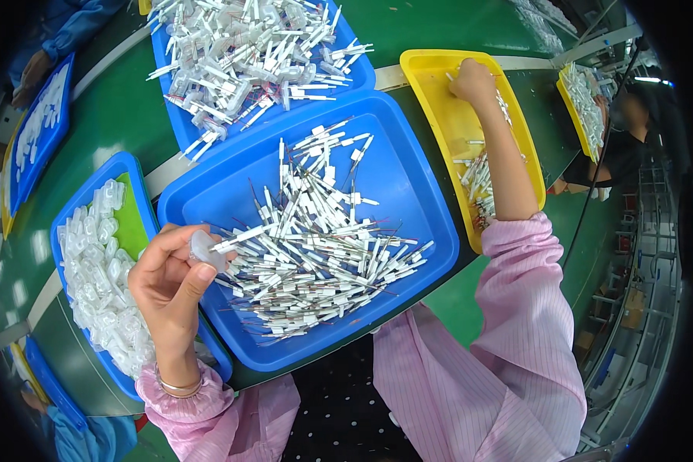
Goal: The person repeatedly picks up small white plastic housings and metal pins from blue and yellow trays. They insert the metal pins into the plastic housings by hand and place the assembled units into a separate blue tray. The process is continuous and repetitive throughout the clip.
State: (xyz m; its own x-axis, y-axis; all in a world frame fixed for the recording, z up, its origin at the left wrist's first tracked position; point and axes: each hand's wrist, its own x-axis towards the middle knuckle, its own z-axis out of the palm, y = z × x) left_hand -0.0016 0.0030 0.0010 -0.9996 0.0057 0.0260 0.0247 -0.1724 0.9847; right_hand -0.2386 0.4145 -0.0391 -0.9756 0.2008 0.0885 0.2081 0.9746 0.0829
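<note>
My left hand (165,285) pinches a clear plastic housing (205,250) between thumb and fingers, over the left rim of the middle blue tray (385,165). A thin white stick-shaped piece points out of the housing to the right. That tray holds a heap of slim white sticks with thin dark wires (316,269). My right hand (476,85) is reaching into the far end of a yellow tray (431,100), its fingers closed and pointing down. A small white bit shows at its fingertips, too small to name. Small white parts with wires (477,181) lie in the yellow tray.
Beyond the middle tray, another blue tray (362,73) is piled with housings with white sticks in them. Clear housings (104,285) fill a blue tray on the left. Other people's sleeves (77,27) show at the left edges; a person (631,131) is at far right.
</note>
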